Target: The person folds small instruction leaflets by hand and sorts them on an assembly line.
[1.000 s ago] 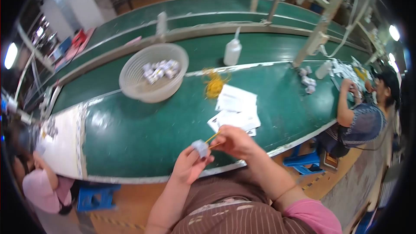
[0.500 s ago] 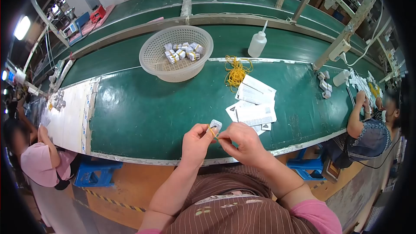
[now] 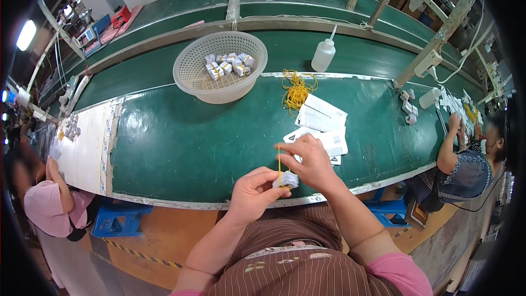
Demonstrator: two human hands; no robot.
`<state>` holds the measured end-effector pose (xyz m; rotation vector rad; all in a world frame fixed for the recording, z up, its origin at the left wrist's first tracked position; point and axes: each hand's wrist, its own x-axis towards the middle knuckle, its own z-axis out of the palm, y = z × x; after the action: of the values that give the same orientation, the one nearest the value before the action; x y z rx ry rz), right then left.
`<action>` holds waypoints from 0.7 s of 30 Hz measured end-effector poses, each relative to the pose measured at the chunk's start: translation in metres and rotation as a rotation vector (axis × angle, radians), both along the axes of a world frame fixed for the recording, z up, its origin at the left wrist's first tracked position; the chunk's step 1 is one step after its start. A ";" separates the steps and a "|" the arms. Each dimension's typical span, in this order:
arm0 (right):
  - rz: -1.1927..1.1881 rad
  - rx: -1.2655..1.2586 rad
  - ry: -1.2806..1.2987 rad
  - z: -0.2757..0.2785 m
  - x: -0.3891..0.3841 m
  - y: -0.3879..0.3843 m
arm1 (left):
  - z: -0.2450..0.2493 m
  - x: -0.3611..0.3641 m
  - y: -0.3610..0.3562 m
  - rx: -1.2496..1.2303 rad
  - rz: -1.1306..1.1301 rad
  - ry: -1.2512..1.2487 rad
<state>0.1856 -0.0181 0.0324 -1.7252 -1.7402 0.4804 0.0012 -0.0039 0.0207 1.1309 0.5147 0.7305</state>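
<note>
My left hand point(image 3: 249, 193) pinches a small folded paper bundle point(image 3: 292, 180) just above the front edge of the table. A yellow rubber band point(image 3: 279, 161) runs around the bundle and is stretched upward. The far end of that band is pinched in the fingers of my right hand point(image 3: 311, 160). Beyond my right hand lie loose printed sheets point(image 3: 322, 116), partly covered by it. A tangled heap of yellow rubber bands point(image 3: 296, 96) sits just behind the sheets.
A perforated plastic basket point(image 3: 224, 96) holding several banded paper bundles point(image 3: 226, 68) stands at the back. Right of it is a white squeeze bottle point(image 3: 323, 56). People sit at both sides, a pink sleeve point(image 3: 46, 208) left and a dark top point(image 3: 468, 172) right.
Both hands have come lower and nearer to me, and the bundle has turned. My right hand has pulled the rubber band up and away from the bundle, stretching it long.
</note>
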 end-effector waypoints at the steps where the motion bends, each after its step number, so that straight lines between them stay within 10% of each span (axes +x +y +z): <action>1: -0.006 -0.041 -0.013 0.002 -0.003 0.006 | 0.004 0.004 -0.003 0.070 0.007 -0.015; 5: -0.155 -0.308 0.887 -0.010 -0.008 0.035 | 0.008 0.014 0.001 0.093 0.110 -0.099; 12: 0.233 -0.286 1.711 -0.028 -0.025 0.035 | -0.017 0.009 -0.001 -0.854 0.115 -0.786; 21: 0.427 -0.016 0.530 0.023 -0.011 0.023 | -0.008 -0.018 0.011 -0.814 0.093 -0.458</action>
<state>0.1748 0.0053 0.0551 -1.0852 -1.6907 1.0335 -0.0170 0.0075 0.0125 0.1710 0.4101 0.7299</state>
